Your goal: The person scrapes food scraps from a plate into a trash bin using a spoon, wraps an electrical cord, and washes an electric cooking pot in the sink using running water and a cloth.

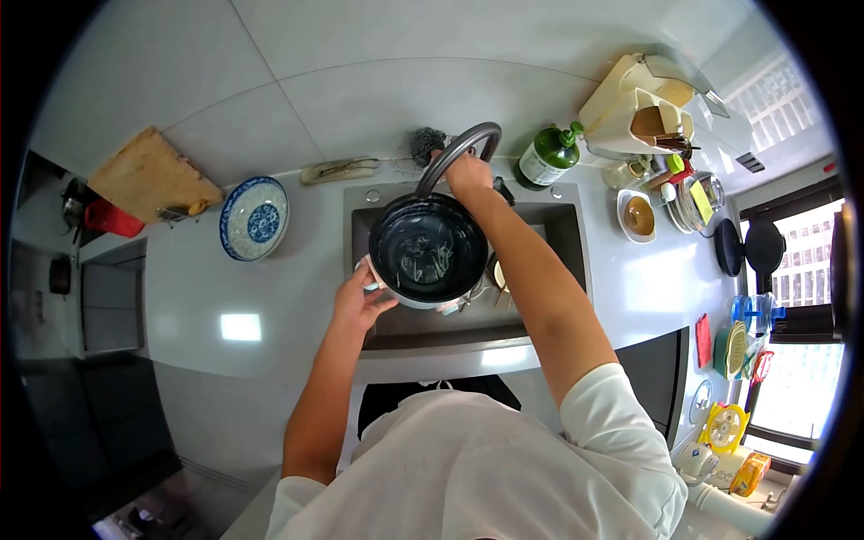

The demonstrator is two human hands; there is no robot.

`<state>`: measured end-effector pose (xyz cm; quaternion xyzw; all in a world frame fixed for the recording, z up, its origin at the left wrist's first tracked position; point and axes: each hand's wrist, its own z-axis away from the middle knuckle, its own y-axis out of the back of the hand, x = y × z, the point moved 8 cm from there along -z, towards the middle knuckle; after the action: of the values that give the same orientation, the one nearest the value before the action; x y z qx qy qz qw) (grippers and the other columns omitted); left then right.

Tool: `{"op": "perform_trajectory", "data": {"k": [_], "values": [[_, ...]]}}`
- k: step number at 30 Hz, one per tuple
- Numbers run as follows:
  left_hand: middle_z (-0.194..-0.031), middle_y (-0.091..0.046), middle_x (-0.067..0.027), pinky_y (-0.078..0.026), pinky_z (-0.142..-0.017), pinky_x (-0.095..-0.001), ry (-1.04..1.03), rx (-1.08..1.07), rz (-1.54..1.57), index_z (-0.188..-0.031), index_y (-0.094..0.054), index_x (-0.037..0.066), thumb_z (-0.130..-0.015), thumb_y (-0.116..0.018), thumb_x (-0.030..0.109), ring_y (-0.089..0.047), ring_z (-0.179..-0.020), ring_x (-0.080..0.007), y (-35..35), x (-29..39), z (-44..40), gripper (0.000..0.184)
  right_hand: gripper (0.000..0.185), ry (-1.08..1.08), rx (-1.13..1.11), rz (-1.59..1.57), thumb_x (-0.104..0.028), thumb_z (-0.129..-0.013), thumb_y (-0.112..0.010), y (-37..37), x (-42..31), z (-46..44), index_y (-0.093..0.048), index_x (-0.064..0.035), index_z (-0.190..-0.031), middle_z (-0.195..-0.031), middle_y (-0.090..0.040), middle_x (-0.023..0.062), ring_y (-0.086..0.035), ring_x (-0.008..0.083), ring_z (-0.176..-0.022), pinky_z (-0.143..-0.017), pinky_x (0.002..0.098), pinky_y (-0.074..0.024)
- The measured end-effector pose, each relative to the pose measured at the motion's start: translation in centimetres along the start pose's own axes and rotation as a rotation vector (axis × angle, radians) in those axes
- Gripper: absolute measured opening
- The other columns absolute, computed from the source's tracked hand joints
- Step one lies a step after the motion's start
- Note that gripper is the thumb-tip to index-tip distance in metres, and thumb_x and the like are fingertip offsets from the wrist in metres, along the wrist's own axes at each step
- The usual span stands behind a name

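A dark round pot (428, 247), wet inside, is held over the grey sink (396, 335). The fingers of my left hand (360, 297) grip its lower left rim, beside a pale handle. Behind the curved grey faucet (463, 148), my right hand (470, 173) reaches to the back edge of the sink; the faucet and wrist partly hide its fingers. What it touches, if anything, I cannot make out. A dark scrubbing pad (427, 144) lies just left of that hand. Some utensils (500, 277) show in the sink, right of the pot.
Left of the sink stand a blue-and-white bowl (255, 219) and a wooden cutting board (153, 180). Behind on the right are a green pump bottle (549, 157) and a cream utensil holder (621, 117). A white bowl (636, 216) and stacked plates (688, 205) sit farther right.
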<state>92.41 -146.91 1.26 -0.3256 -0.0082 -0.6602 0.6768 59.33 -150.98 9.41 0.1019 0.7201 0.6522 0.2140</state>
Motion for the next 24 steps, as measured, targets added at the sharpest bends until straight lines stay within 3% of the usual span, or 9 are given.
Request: {"op": "perform_trajectory", "data": {"k": [4, 8, 9, 12, 14, 16, 19, 22, 24], "values": [[-0.106, -0.065, -0.0043, -0.032, -0.107, -0.0733, 0.022, -0.003, -0.021, -0.119, -0.062, 0.013, -0.100, -0.062, 0.041, -0.048, -0.123, -0.0373, 1.1, -0.4, -0.3, 0.034, 0.027, -0.098, 0.034, -0.213, -0.013, -0.093, -0.053, 1.0, 0.6, 1.1, -0.065, -0.0117, -0.117, -0.125, -0.060, 0.0159, -0.067, 0.0388, -0.103, -0.086, 0.0475, -0.0566], [-0.103, -0.065, -0.0038, -0.032, -0.107, -0.0731, 0.028, -0.034, -0.038, -0.118, -0.063, 0.012, -0.100, -0.062, 0.041, -0.049, -0.123, -0.0363, 1.8, -1.0, -0.9, 0.034, 0.014, 0.006, 0.401, -0.661, -0.008, -0.096, -0.058, 4.4, 0.6, 4.8, -0.061, -0.0070, -0.110, -0.108, -0.065, 0.0169, -0.065, 0.0404, -0.094, -0.080, 0.0442, -0.0531], [-0.103, -0.065, -0.0037, -0.032, -0.107, -0.0731, 0.025, -0.038, -0.044, -0.118, -0.063, 0.012, -0.100, -0.062, 0.041, -0.049, -0.122, -0.0359, 1.9, -1.2, -1.0, 0.034, 0.011, -0.028, 0.398, -0.805, -0.006, -0.098, -0.058, 4.5, 0.6, 6.1, -0.059, -0.0059, -0.109, -0.098, -0.065, 0.0156, -0.064, 0.0356, -0.087, -0.079, 0.0396, -0.0517], [-0.100, -0.064, -0.0035, -0.032, -0.107, -0.0728, 0.014, -0.008, -0.040, -0.117, -0.064, 0.013, -0.100, -0.062, 0.042, -0.049, -0.121, -0.0347, 1.6, -1.5, -1.6, 0.034, 0.015, 0.017, 0.446, -0.976, 0.001, -0.100, -0.054, 5.0, 0.1, 10.4, -0.057, -0.0040, -0.113, -0.096, -0.063, 0.0118, -0.063, 0.0251, -0.081, -0.077, 0.0349, -0.0514], [-0.100, -0.064, -0.0034, -0.032, -0.107, -0.0727, 0.014, -0.009, -0.043, -0.118, -0.064, 0.013, -0.100, -0.062, 0.043, -0.050, -0.121, -0.0346, 0.9, -1.7, -1.8, 0.035, 0.013, 0.054, 0.508, -0.910, 0.000, -0.101, -0.053, 6.5, -0.6, 13.3, -0.056, -0.0038, -0.114, -0.100, -0.062, 0.0082, -0.061, 0.0151, -0.088, -0.082, 0.0278, -0.0489], [-0.104, -0.063, -0.0042, -0.034, -0.106, -0.0724, 0.016, -0.020, -0.046, -0.120, -0.063, 0.012, -0.099, -0.063, 0.043, -0.050, -0.119, -0.0334, 0.6, -2.1, -2.2, 0.038, 0.013, -0.002, 0.435, -1.012, 0.000, -0.101, -0.054, 6.2, -0.9, 15.1, -0.056, -0.0029, -0.114, -0.103, -0.063, 0.0084, -0.060, 0.0148, -0.094, -0.085, 0.0274, -0.0484], [-0.110, -0.060, -0.0058, -0.036, -0.104, -0.0721, 0.030, -0.041, -0.056, -0.123, -0.061, 0.009, -0.099, -0.064, 0.043, -0.051, -0.117, -0.0308, 0.1, -2.8, -2.7, 0.042, 0.015, -0.003, 0.127, -1.022, 0.001, -0.099, -0.056, 3.2, -1.0, 16.0, -0.059, -0.0031, -0.114, -0.100, -0.065, 0.0074, -0.061, 0.0140, -0.094, -0.086, 0.0273, -0.0492], [-0.109, -0.060, -0.0058, -0.036, -0.104, -0.0722, 0.057, -0.039, -0.071, -0.122, -0.061, 0.009, -0.098, -0.064, 0.043, -0.051, -0.117, -0.0300, -0.8, -3.7, -3.2, 0.042, 0.020, -0.050, 0.149, -0.992, -0.002, -0.096, -0.063, 2.8, 0.7, 16.6, -0.066, -0.0030, -0.115, -0.098, -0.070, 0.0093, -0.066, 0.0125, -0.087, -0.079, 0.0273, -0.0529], [-0.109, -0.060, -0.0060, -0.036, -0.104, -0.0723, 0.074, -0.029, -0.066, -0.122, -0.061, 0.008, -0.098, -0.065, 0.043, -0.052, -0.116, -0.0298, -1.0, -4.4, -3.4, 0.042, 0.017, -0.212, 0.315, -0.915, -0.003, -0.093, -0.064, 2.6, 4.2, 16.2, -0.071, -0.0038, -0.109, -0.092, -0.071, 0.0141, -0.070, 0.0207, -0.081, -0.076, 0.0316, -0.0550]]}}
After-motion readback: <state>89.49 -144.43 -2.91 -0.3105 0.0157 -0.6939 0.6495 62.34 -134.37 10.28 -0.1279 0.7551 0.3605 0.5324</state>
